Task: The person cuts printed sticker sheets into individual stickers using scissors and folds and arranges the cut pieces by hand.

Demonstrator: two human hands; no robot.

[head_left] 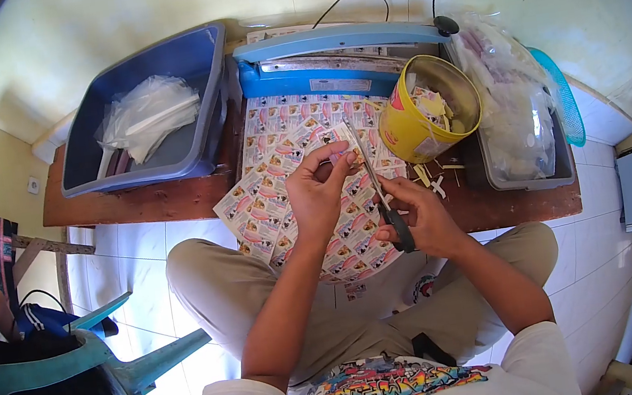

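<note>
My left hand (318, 197) pinches a small piece of printed label paper between thumb and fingers. A pair of scissors (374, 177) with black handles is gripped in my right hand (426, 218). Its blades point up and away, close beside the pinched paper; whether they are cutting into it I cannot tell. Under both hands, sheets of printed labels (273, 207) lie overlapped on the table edge and over my lap. Just beyond my right hand stands a yellow tub (402, 130) with paper scraps inside, and a few pale strips (428, 182) lie in front of it.
A blue bin (151, 172) with clear plastic bags stands at the left of the wooden table (91, 203). Behind the sheets sits a blue impulse sealer (300, 82). A grey tray (512, 184) of plastic packets is at right. A green chair (53, 368) stands lower left, a person's arm near it.
</note>
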